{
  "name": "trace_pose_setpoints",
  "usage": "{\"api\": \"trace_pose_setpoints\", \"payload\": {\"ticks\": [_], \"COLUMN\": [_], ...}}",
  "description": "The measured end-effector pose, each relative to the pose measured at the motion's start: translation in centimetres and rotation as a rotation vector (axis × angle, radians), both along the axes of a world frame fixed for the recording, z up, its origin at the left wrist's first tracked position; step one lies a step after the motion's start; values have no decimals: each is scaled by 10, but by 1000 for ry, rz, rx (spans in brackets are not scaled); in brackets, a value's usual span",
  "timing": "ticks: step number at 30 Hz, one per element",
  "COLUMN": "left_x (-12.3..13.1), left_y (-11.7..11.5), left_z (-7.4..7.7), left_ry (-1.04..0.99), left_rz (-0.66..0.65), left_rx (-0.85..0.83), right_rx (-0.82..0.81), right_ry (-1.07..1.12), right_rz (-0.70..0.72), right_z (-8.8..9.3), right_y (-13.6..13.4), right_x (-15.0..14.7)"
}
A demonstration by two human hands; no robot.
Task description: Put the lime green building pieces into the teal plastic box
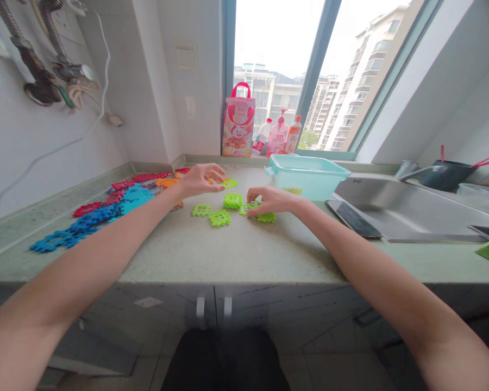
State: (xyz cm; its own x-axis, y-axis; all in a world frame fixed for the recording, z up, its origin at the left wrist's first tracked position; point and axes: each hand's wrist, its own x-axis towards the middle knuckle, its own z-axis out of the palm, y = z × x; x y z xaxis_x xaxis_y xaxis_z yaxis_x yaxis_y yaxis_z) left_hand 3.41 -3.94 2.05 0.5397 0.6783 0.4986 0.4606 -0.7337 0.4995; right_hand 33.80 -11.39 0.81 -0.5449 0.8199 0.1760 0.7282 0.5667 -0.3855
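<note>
Both forearms reach out, each hand [201, 179] [269, 201] pinching green tiles [220, 218].

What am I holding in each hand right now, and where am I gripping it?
The left hand pinches a green tile by its near edge. The right hand rests fingertips on green tiles on the counter; whether it holds one cannot be told.

Two bare forearms, no sleeves; left hand [199, 179], right hand [269, 201], no rings; dark clothing below
</note>
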Motion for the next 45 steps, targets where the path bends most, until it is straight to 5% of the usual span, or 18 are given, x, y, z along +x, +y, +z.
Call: {"api": "trace_pose_setpoints", "payload": {"ticks": [6,20,37,45], "left_x": [9,18,22,25], "left_y": [-16,-12,-8,-4], "left_z": [2,-15,-22,-26], "left_ry": [64,332,303,320], "left_rz": [-150,-73,-79,-104], "left_rx": [-71,-105,-133,-110], "right_rx": [-37,-10,54,208], "right_ry": [40,39,167,391], "right_rz": [47,59,58,6], "right_z": [1,2,12,-9], "right_y": [0,-2,7,8], "right_x": [6,6,27,-8]}}
